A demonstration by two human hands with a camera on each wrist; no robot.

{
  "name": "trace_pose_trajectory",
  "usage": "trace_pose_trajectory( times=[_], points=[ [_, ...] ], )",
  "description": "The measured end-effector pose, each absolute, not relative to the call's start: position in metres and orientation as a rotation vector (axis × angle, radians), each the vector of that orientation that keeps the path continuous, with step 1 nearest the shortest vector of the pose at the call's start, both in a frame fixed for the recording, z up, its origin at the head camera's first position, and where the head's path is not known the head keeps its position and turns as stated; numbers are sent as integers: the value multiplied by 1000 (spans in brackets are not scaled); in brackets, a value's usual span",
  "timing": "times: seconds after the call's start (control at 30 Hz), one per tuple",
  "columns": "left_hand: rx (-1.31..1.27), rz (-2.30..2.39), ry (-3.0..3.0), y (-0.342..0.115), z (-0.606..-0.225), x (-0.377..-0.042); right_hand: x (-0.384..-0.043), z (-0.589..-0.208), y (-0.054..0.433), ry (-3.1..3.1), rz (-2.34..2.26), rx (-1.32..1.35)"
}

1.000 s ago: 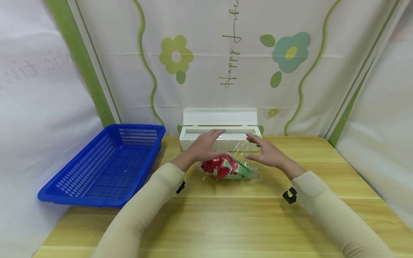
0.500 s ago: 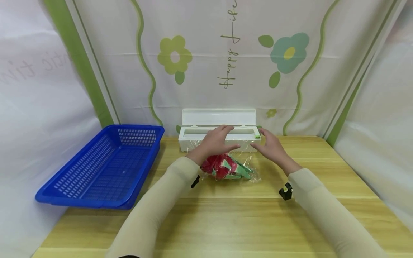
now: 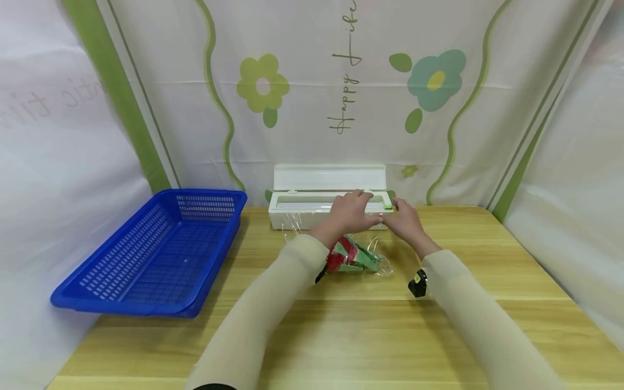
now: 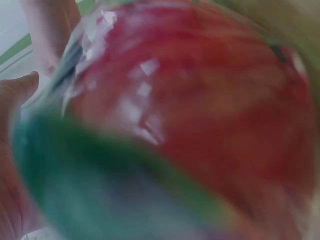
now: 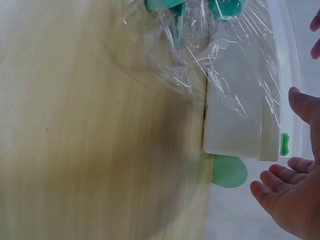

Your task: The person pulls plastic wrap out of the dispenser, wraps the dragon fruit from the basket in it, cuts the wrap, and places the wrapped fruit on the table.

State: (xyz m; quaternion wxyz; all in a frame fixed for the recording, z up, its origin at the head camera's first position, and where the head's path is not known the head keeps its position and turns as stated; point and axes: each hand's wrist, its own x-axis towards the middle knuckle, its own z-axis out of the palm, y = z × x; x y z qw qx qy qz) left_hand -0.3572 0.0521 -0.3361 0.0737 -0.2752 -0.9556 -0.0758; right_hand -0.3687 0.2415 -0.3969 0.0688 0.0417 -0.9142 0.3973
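Observation:
A white cling film dispenser (image 3: 287,219) stands at the back with its lid up and a green slider (image 3: 388,205) at its right end. Clear film (image 5: 227,70) runs from its front over a red and green bundle (image 3: 358,257), which looks blurred up close in the left wrist view. My left hand (image 3: 348,211) is above the bundle, in front of the dispenser, fingers reaching forward and thumb out. Near the dispenser's right end, my right hand (image 3: 404,219) has relaxed, slightly bent fingers with nothing between them. The thumbs come close together in the head view.
On the left stands a blue perforated basket (image 3: 195,260). The wooden table (image 3: 361,336) extends toward the front, with a printed white curtain (image 3: 312,108) behind the dispenser and more cloth at both sides.
My left hand has moved right across the dispenser's front, toward my right hand, covering more of the bundle. The right hand has shifted slightly around the dispenser's right end.

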Motion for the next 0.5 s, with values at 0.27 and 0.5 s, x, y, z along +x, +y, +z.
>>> trace_pose_trajectory(
  times=[0.27,0.5],
  points=[
    [-772,-147,-2893,79,-336,-357,-377,-403,240,-2695,1231,127],
    [-714,-205,-2908,95,-343,-363,-382,-406,241,-2700,1185,105]
  ],
)
